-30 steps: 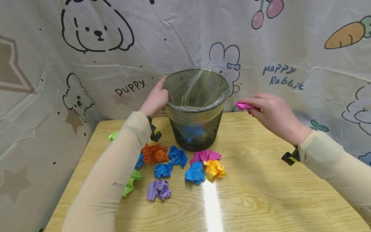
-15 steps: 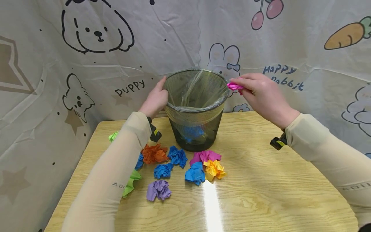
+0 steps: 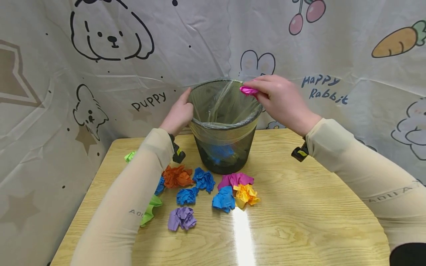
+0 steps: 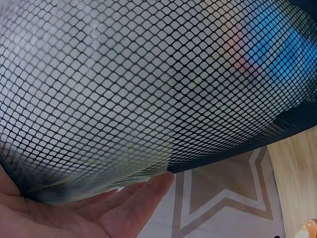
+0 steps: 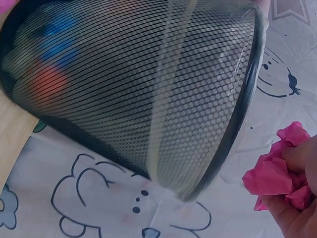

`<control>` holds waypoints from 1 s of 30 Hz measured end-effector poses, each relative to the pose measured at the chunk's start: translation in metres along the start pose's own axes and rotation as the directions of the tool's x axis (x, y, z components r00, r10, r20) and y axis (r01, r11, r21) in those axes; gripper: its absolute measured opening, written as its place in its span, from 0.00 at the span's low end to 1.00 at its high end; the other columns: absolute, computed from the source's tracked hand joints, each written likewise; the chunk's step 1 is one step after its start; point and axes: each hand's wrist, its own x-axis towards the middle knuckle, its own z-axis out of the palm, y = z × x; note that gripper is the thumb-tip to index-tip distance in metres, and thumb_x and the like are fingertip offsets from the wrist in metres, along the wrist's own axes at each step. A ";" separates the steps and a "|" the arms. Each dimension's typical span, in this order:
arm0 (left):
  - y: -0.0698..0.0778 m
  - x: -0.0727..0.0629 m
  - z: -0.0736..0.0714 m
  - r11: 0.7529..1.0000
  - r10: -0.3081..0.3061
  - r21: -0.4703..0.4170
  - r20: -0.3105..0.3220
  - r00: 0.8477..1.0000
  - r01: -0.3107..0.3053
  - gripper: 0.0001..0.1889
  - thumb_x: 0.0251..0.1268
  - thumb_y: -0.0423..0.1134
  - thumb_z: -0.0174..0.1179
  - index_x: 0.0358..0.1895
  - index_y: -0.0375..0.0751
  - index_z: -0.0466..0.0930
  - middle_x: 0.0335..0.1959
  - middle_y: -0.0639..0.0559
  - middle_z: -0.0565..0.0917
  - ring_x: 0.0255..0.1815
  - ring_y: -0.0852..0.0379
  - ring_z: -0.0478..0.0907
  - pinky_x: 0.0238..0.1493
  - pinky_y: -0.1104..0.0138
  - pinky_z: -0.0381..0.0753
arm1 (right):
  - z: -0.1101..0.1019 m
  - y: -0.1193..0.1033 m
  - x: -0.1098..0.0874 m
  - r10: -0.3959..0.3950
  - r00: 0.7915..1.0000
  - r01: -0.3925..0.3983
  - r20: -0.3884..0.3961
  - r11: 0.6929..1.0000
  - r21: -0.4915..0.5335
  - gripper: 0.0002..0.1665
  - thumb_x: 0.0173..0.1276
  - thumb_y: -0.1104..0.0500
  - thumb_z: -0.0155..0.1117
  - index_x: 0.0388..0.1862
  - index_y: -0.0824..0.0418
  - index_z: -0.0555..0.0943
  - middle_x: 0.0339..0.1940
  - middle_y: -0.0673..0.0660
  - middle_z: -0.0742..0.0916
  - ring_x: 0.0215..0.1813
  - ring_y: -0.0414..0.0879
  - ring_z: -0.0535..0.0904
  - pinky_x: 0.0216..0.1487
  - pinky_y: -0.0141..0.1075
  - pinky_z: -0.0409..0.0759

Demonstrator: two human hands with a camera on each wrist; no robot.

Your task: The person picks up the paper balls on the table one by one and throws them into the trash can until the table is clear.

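A black mesh wastebasket (image 3: 223, 147) with a clear plastic liner stands upright on the table. My left hand (image 3: 178, 113) holds its rim on the left side, and in the left wrist view the fingers (image 4: 148, 198) lie along the outside of the mesh. Between the thumb and fingers of my right hand (image 3: 283, 101) is a crumpled pink paper ball (image 3: 249, 91), just over the right part of the bin's opening. The right wrist view shows this pink paper (image 5: 270, 176) beyond the rim. Blue and red lumps (image 5: 49, 84) show through the mesh near the bin's bottom.
In front of the bin lie crumpled papers: orange-red (image 3: 177, 176), purple (image 3: 182, 218), yellow (image 3: 247, 194), magenta (image 3: 235, 179) and several blue ones (image 3: 223, 199). Green paper (image 3: 151, 210) is partly behind my left forearm. A printed curtain (image 3: 199, 40) hangs behind the wooden table (image 3: 299, 221).
My right hand has moved left and upward with the pink paper ball, from beside the bin to over its rim. The left hand stays at the rim.
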 end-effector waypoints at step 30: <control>0.001 -0.003 0.001 1.000 0.000 0.013 -0.016 1.000 0.000 0.35 0.78 0.34 0.30 0.85 0.54 0.38 0.85 0.53 0.43 0.28 0.60 0.65 0.22 0.67 0.66 | 0.045 -0.021 0.056 0.112 0.854 -0.122 0.507 0.992 -0.014 0.21 0.78 0.63 0.52 0.63 0.56 0.85 0.48 0.51 0.89 0.46 0.47 0.80 0.55 0.43 0.76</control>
